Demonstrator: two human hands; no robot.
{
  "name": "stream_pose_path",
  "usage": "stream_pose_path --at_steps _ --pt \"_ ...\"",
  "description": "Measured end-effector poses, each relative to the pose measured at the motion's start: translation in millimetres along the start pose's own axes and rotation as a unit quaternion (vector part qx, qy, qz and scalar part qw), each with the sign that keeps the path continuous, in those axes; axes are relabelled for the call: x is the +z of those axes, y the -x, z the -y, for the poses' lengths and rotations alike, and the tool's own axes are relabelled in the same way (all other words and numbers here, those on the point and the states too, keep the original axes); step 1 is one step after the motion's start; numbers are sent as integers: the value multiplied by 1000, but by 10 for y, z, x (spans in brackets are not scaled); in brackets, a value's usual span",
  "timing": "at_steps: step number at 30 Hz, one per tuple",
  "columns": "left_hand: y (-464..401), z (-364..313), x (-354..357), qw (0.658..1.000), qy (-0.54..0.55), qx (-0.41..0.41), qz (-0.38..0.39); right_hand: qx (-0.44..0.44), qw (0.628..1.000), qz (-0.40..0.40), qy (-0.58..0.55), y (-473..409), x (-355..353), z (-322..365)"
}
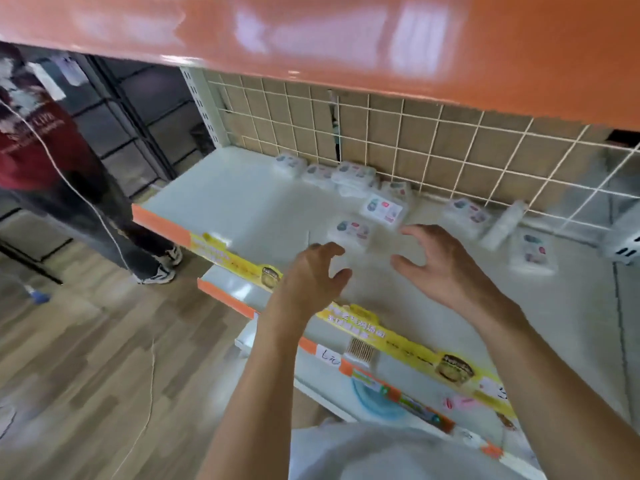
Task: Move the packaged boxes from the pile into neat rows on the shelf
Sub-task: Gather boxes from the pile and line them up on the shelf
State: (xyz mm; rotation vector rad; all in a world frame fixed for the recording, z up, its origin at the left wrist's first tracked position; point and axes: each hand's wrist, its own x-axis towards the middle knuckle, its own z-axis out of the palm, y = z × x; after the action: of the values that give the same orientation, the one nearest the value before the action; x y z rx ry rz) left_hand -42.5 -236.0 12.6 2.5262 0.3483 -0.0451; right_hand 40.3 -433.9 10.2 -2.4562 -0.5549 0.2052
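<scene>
Several small white packaged boxes lie scattered on the white shelf (pixel 242 199), mostly along the wire back grid. One box (pixel 351 232) lies flat just beyond my fingertips, another (pixel 383 208) sits tilted behind it, and a third (pixel 532 252) lies far right. A loose cluster of boxes (pixel 351 176) rests against the grid. My left hand (pixel 311 275) and my right hand (pixel 433 261) hover over the shelf with fingers spread and empty, on either side of the nearest box. The image is motion-blurred.
An orange upper shelf (pixel 346 39) overhangs close above. The shelf's front edge carries a yellow label strip (pixel 398 337); lower shelves with goods sit below. A person in a red top (pixel 38 143) stands at the left on the wood floor.
</scene>
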Motion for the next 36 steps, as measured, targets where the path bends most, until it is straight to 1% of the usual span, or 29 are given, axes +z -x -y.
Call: stream_pose_path --at_steps 2,4,6,9,12,16,20,23,26,30,33,36 --pt "-154 100 -80 999 -21 33 -1 36 998 -38 -30 -150 139 60" --pt "-278 175 -134 998 -18 65 1 88 989 -84 -88 -298 243 126" --pt "-377 241 -164 996 -2 86 2 161 965 -121 -168 -418 319 191" --pt "-480 338 -182 996 32 86 5 256 917 -150 -267 -560 419 193" --pt "-593 421 -184 996 66 59 1 296 886 -176 -312 -691 480 170" --pt "-763 464 -194 998 57 29 -4 318 875 -192 -312 -814 528 229" --pt "-863 396 -123 999 35 28 17 333 865 -220 -303 -875 589 278" --pt "-916 345 -66 999 33 22 12 336 866 -228 -291 -899 583 338" --pt "-959 286 -16 998 47 19 32 331 852 -230 -334 -897 568 337" --pt "-1038 291 -36 995 77 -6 61 318 828 -221 -406 -809 480 340" --pt "-1101 331 -36 990 105 -33 85 304 804 -221 -460 -644 479 327" --pt "-1096 339 -33 991 108 -23 80 305 777 -226 -502 -501 510 275"
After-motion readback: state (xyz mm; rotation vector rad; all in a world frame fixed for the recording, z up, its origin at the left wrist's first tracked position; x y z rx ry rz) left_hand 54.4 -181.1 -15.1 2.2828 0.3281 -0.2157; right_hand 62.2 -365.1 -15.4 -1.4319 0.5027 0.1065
